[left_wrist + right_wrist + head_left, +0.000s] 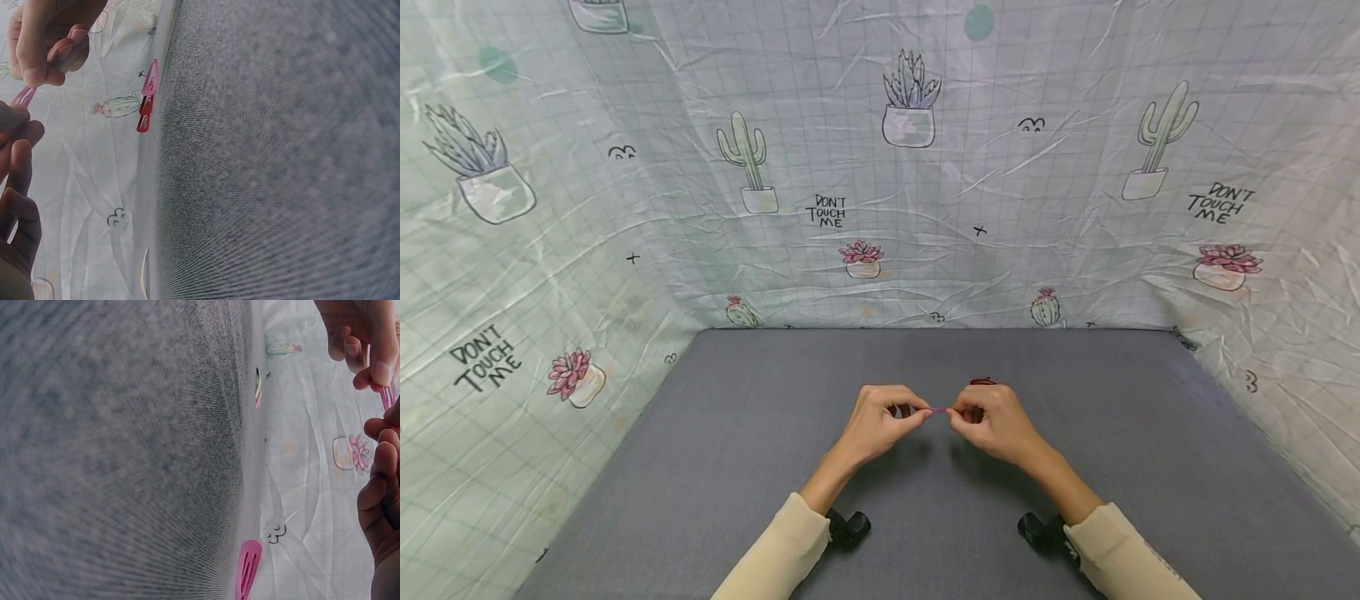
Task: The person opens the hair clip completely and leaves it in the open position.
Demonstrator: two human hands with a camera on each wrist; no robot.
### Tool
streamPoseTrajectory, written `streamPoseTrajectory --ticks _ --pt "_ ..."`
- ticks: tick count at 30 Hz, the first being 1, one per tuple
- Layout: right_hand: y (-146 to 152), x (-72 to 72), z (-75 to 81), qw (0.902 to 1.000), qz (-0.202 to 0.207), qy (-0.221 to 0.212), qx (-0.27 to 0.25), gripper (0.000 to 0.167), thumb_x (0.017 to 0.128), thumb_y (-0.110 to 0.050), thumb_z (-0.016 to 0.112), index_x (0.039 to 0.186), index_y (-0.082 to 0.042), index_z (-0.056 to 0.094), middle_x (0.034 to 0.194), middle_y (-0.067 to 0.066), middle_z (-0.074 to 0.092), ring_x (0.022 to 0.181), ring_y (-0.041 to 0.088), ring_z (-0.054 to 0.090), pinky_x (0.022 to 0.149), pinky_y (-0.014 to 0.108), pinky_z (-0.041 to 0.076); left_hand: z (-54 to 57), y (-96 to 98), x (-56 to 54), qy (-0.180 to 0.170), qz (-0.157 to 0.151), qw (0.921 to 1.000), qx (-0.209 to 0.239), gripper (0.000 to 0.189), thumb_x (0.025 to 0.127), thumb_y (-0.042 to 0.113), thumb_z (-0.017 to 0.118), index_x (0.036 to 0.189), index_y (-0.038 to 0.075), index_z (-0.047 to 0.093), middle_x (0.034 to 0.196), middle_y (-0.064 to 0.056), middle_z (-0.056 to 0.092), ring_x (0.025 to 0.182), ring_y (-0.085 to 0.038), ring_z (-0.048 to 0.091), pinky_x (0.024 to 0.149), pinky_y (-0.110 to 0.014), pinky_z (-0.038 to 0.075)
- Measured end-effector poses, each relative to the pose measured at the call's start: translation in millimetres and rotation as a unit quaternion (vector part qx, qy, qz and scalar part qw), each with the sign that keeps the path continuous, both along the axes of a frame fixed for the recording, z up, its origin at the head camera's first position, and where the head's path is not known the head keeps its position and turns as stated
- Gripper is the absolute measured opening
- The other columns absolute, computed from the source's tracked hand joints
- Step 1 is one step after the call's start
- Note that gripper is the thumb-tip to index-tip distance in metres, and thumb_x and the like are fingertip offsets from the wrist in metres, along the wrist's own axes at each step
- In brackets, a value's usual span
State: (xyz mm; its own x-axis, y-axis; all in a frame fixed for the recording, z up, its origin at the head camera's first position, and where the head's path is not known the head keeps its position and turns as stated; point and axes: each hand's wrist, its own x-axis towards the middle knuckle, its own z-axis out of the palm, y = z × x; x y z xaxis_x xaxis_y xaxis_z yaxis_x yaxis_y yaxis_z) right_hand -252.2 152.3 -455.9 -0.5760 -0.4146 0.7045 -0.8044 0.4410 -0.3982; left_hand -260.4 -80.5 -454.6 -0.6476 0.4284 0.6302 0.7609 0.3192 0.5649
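Both hands meet over the grey table, pinching a slim pink snap hair clip [938, 409] between them. My left hand [883, 418] grips its left end with thumb and fingertips; my right hand [992, 419] pinches the right end. In the left wrist view, the clip [24, 95] shows as a short slotted strip, its ends hidden by the fingers. The right wrist view also has the clip [389, 395] between both sets of fingertips. Just beyond the right hand lies a red hair clip [983, 381], partly covered by that hand.
On the table [760, 417], a pink clip [150, 78] lies close to red clips [144, 115]. Another pink slotted clip [249, 567] appears low in the right wrist view, and a small yellow-and-pink item [258, 387] higher up. A printed curtain [955, 192] hangs behind and along both sides.
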Motion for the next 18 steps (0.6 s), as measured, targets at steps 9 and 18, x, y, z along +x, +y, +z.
streamPoseTrajectory --ticks 9,18 --pt "0.0 -1.0 -0.2 1.0000 0.000 0.000 -0.003 0.029 0.080 0.004 0.075 0.068 -0.021 0.065 0.062 -0.010 0.056 0.056 -0.005 0.044 0.052 0.018 0.041 0.4 0.9 -0.6 0.001 -0.005 1.0000 0.007 0.009 0.092 0.014 0.078 0.088 0.009 0.084 0.078 0.001 0.076 0.066 0.002 0.058 0.058 -0.016 0.049" --pt "-0.1 -1.1 -0.1 0.9999 0.005 0.002 -0.012 0.030 0.079 0.005 0.075 0.067 -0.021 0.065 0.062 -0.010 0.056 0.056 -0.004 0.044 0.052 0.017 0.041 -0.1 1.5 0.2 -0.003 0.003 1.0000 0.009 0.009 0.091 0.015 0.078 0.087 0.009 0.084 0.078 0.002 0.076 0.065 0.001 0.057 0.058 -0.016 0.049"
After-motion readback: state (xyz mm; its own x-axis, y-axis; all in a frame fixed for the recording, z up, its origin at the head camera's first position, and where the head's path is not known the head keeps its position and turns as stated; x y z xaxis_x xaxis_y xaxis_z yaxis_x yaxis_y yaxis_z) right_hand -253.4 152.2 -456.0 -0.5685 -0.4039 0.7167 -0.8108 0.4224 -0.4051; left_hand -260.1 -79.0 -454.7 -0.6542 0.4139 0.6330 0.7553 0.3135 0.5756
